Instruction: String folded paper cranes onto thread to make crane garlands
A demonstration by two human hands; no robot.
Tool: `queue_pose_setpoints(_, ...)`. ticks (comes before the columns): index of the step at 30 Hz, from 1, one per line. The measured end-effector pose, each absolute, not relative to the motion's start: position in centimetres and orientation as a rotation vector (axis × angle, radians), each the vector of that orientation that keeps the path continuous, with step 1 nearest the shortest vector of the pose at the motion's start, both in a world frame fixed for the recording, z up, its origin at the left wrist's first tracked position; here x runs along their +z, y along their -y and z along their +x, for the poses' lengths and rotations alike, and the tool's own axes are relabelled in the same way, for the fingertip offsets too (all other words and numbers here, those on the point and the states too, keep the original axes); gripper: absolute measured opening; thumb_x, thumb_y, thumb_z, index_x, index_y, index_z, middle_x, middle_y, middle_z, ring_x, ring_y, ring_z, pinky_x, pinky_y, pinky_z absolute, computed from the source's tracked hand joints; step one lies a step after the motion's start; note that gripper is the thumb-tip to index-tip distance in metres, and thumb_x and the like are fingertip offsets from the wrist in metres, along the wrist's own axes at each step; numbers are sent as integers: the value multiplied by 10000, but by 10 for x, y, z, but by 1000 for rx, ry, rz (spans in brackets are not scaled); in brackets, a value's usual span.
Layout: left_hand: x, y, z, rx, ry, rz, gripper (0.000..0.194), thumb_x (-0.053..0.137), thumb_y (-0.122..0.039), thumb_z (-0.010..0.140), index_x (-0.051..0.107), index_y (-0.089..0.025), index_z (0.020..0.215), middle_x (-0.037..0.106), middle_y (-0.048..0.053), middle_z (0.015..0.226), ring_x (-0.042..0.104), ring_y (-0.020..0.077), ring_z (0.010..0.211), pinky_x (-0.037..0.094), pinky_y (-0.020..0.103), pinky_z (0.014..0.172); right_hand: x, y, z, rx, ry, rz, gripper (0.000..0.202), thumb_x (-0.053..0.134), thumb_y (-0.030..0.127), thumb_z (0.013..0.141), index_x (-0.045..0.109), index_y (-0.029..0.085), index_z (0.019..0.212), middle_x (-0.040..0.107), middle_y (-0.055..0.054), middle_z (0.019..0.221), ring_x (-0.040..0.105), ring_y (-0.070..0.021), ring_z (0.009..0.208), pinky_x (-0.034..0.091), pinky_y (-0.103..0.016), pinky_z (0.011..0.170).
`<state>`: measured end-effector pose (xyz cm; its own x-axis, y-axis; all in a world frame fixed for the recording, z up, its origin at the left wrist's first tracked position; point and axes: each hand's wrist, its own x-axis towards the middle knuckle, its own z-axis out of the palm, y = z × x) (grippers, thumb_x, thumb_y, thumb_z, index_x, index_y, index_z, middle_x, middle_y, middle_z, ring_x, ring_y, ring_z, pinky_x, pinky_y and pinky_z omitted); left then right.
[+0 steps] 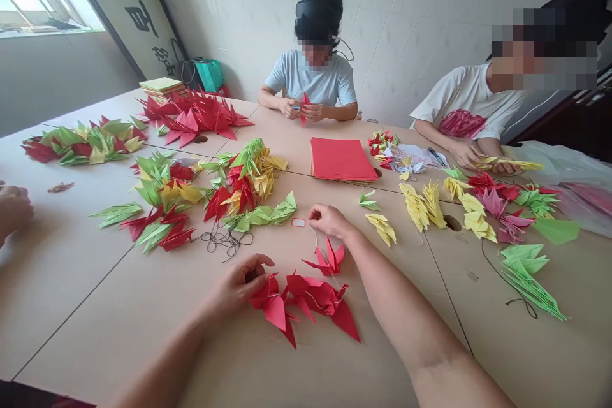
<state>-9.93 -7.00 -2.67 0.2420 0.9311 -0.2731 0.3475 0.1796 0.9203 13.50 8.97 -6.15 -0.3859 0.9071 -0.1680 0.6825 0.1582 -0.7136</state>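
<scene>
Several red folded paper pieces (310, 293) lie strung together on the table in front of me. My left hand (248, 277) has its fingers curled at the left end of this string, thumb and fingertips closed on a red piece. Farther up, my right hand (329, 220) is pinched on a thin white string that runs down through a separate red piece (327, 259) toward the others. The tip of the string is too small to make out. A small white label with a red border (298, 222) lies left of my right hand.
Green, yellow and red folded chains (165, 194) lie at the left, near tangled black cord (227, 239). Red paper sheets (342, 159) are stacked mid-table. Yellow pieces (415, 206) and green ones (530, 277) lie right. Two people sit opposite; another person's hand (13, 210) shows at far left.
</scene>
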Motion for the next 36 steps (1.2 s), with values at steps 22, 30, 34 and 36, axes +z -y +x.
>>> queue_pose_setpoints(22, -28, 68, -99, 719, -1258, 1390, 310, 587, -441, 803, 587, -173, 957, 505, -45, 614, 438, 98, 509, 335, 219, 483, -30, 87, 293, 886, 1744, -1763, 209, 537, 411, 880, 636, 228, 856, 530, 39, 491, 544, -149, 457, 430, -263, 451)
queue_pose_setpoints(30, -29, 68, -98, 756, -1239, 1423, 330, 592, -456, 793, 576, -172, 960, 524, -45, 602, 477, 112, 525, 363, 229, 514, -36, 70, 232, 815, 1779, -1618, 304, 532, 350, 928, 561, 182, 1180, 590, -89, 1209, 613, -199, 996, 505, -418, 874)
queue_pose_setpoints(34, -28, 71, -99, 781, -1251, 1439, 343, 587, -471, 790, 566, -176, 963, 519, -50, 598, 492, 118, 531, 368, 230, 525, -34, 43, 198, 886, 1847, -1539, 319, 566, 330, 918, 556, 179, 1198, 580, -86, 1222, 612, -200, 997, 523, -415, 850)
queue_pose_setpoints(36, -27, 72, -99, 786, -1278, 1451, 332, 579, -463, 800, 564, -178, 971, 516, -50, 605, 487, 116, 531, 361, 226, 519, -33, 37, 188, 930, 1891, -1513, 276, 580, 322, 910, 587, 165, 1137, 612, -73, 1153, 623, -188, 957, 530, -400, 828)
